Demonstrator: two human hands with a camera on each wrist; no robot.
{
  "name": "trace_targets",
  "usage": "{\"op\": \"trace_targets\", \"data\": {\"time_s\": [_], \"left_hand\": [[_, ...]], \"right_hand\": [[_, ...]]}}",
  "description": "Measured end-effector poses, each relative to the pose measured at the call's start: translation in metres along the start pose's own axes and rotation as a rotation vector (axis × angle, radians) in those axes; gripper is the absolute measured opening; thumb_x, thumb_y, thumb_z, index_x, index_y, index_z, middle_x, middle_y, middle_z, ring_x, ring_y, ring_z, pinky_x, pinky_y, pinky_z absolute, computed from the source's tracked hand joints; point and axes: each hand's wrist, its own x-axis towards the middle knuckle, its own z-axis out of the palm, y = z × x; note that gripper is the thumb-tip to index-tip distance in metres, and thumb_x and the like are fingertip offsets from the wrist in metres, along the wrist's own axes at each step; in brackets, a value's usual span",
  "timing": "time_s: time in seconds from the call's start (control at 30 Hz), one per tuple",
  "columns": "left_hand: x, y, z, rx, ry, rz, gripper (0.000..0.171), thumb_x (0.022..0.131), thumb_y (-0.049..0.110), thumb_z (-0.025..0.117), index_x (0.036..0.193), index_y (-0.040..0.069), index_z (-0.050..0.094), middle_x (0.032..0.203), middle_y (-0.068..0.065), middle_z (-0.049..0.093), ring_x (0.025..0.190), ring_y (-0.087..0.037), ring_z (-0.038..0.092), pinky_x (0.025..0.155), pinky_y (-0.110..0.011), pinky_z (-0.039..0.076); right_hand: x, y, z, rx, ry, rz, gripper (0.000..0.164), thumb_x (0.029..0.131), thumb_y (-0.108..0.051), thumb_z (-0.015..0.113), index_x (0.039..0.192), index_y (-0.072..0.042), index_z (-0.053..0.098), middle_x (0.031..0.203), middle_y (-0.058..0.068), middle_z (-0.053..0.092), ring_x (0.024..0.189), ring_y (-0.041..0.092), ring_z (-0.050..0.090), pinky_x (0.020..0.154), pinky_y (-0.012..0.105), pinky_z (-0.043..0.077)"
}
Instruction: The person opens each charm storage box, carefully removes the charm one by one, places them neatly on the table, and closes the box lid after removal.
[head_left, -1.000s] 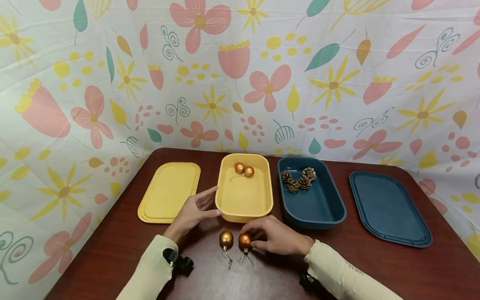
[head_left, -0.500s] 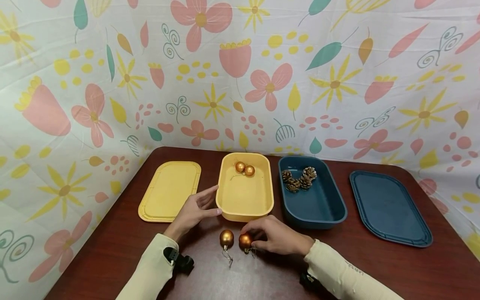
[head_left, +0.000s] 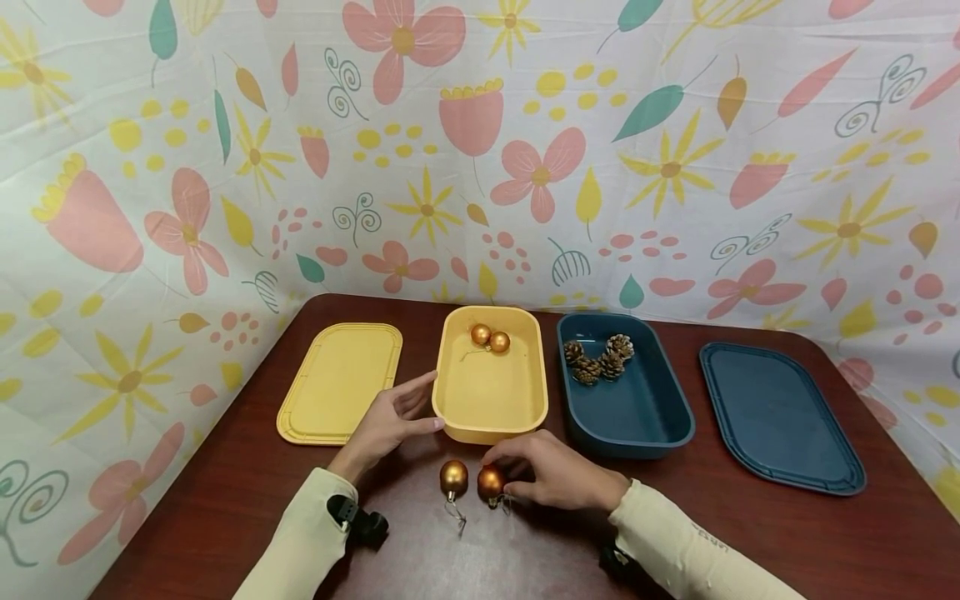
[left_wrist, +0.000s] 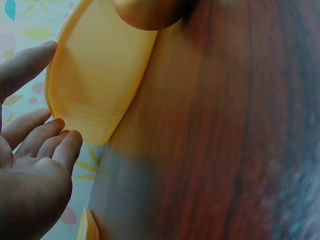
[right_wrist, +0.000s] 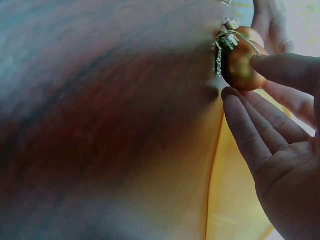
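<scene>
In the head view, a right hand (head_left: 558, 473) pinches a shiny copper-gold Christmas ball (head_left: 491, 481) between thumb and fingers, low over the table in front of a yellow box (head_left: 491, 396). Just left of it lies a second gold ball (head_left: 453, 477), its string loop trailing toward the person. The left hand (head_left: 384, 425) has its fingers spread, with index fingertip and thumb touching the left side and front corner of the box. Two more gold balls (head_left: 499, 342) lie at the box's far end. In the right wrist view, the pinched ball (right_wrist: 242, 67) shows its cap and glittery string.
Right of the yellow box stands a dark blue box (head_left: 637, 408) with several pine cones (head_left: 588, 369) at its far end. A yellow lid (head_left: 341, 383) lies at the left, a blue lid (head_left: 780, 417) at the right. A flowered cloth hangs behind the table.
The ball in the right hand has tilted slightly, its cap and string swinging toward the thumb. The left hand stays at the yellow box.
</scene>
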Motion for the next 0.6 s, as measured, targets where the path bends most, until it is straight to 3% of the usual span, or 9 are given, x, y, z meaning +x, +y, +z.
{"op": "trace_targets", "data": {"time_s": [0.6], "left_hand": [[-0.0007,0.0007,0.0008,-0.007,0.010,-0.002,0.080,0.083,0.009,0.081,0.153,0.010,0.043,0.161,-0.010,0.038,0.150,-0.028,0.034,0.122,-0.042,0.033]], "right_hand": [[-0.0024,-0.0027,-0.0038,0.002,0.016,0.001,0.036,0.088,-0.003,0.074,0.122,-0.014,0.068,0.118,-0.002,0.070,0.101,0.006,0.070,0.085,0.023,0.060]]}}
